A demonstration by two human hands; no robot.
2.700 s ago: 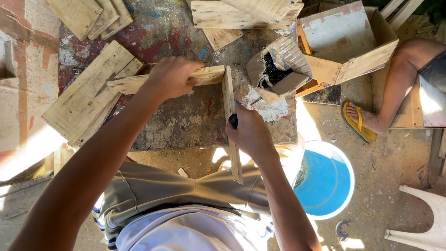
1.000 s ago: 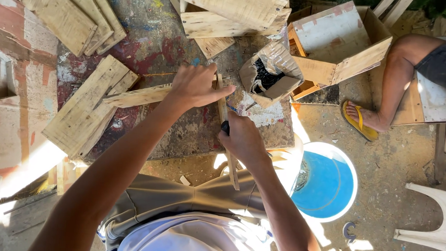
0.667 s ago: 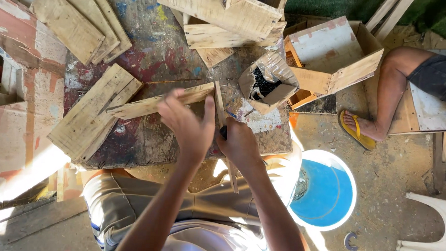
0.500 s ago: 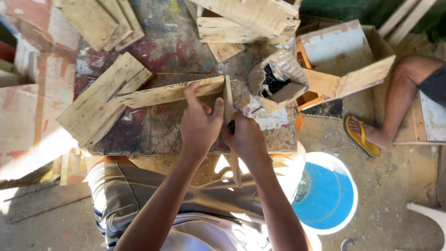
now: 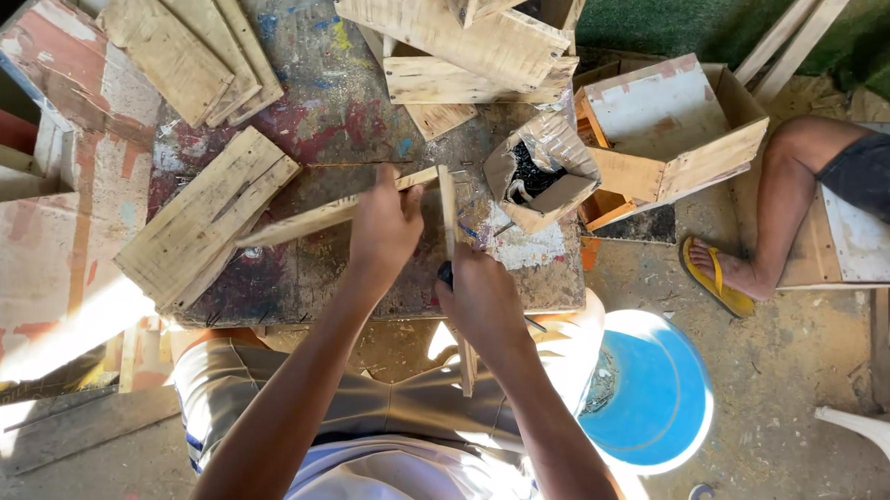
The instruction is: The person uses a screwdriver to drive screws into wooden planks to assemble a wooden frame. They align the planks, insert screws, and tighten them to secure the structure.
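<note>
Hard daylight fills the scene, bright and warm, coming from the 4 o'clock side. A blown-out patch of sun lies on the ground at 8 o'clock, and a second flare whitens the person's trousers just beside the blue bucket (image 5: 649,394), whose rim glares. The painted worktable (image 5: 321,105) sits in softer, even shade, its colours well readable. The white plastic chair (image 5: 870,479) at 4 o'clock is nearly washed out. Dark corners show at 11 o'clock and along the top at 1 o'clock. The wide lens bends straight boards outward near the edges. Focus is crisp overall, with slight softness on the forearms closest to the camera.
</note>
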